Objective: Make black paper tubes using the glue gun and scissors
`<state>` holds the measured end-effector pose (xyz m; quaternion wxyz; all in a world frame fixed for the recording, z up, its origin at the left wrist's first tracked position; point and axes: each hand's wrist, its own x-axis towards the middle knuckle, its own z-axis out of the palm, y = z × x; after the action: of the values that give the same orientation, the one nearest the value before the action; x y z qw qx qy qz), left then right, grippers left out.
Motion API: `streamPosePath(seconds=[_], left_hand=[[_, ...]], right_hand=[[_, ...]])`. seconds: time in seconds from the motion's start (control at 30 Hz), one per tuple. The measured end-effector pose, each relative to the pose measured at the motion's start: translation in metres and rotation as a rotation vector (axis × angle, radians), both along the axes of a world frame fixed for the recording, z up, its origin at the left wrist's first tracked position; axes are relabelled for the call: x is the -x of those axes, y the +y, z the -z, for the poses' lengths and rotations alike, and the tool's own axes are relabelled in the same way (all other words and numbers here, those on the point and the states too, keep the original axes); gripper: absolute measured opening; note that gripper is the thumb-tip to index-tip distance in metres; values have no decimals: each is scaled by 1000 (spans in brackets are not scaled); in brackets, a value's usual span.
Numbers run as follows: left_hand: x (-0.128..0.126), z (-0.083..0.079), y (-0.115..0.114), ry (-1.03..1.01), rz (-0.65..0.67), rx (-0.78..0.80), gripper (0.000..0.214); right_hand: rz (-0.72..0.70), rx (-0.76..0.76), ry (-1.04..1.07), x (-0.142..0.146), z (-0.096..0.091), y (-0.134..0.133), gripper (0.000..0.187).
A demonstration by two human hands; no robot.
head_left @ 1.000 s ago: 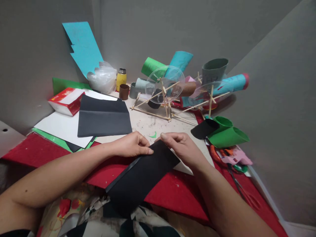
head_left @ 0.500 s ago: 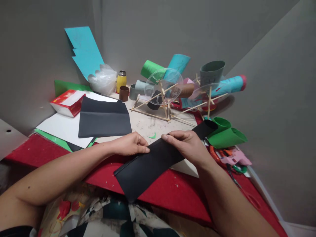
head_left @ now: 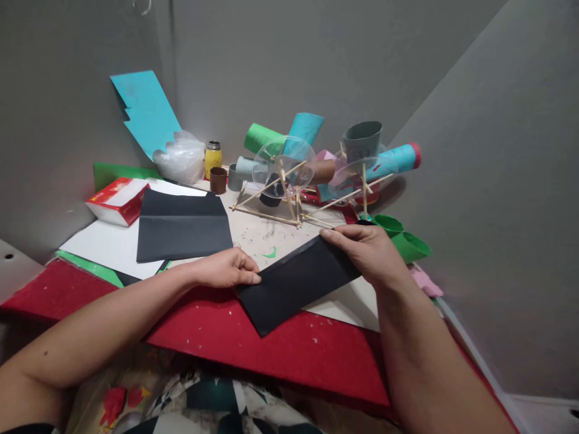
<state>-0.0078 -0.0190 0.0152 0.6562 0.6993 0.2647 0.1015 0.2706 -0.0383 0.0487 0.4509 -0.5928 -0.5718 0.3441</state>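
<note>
A long strip of black paper (head_left: 296, 280) is held slantwise over the table's front edge, its far edge bearing a narrow fold. My left hand (head_left: 233, 268) pinches the strip near its left end, thumb on top. Toward the other end, my right hand (head_left: 368, 247) grips its upper edge between thumb and fingers and hides the tip beyond. Behind my left hand lies a larger creased sheet of black paper (head_left: 183, 232). A small green paper scrap (head_left: 270, 252) rests beyond the strip.
Stick frames (head_left: 266, 214) with clear discs and coloured paper tubes stand at the back. Green paper tubes (head_left: 409, 246) lie beyond my right hand. To the left are a red tissue pack (head_left: 120, 208), white paper (head_left: 106, 250), a plastic bag (head_left: 181, 157) and a yellow bottle (head_left: 213, 160).
My right hand has slid along the strip toward its right end, and the strip's near-left end has risen away from my lap. The left hand keeps its pinch; the view has shifted slightly.
</note>
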Motion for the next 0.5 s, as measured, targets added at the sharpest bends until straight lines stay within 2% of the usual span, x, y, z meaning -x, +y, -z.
streamPosePath(seconds=[0.17, 0.4, 0.5], left_hand=[[5, -9, 0, -19, -53, 116, 38], [23, -30, 4, -57, -63, 53, 32], [26, -28, 11, -81, -175, 18, 34]], right_hand=[[73, -24, 56, -8, -3, 2, 30], [184, -89, 241, -27, -2, 14, 30], [188, -68, 380, -35, -2, 18, 33]])
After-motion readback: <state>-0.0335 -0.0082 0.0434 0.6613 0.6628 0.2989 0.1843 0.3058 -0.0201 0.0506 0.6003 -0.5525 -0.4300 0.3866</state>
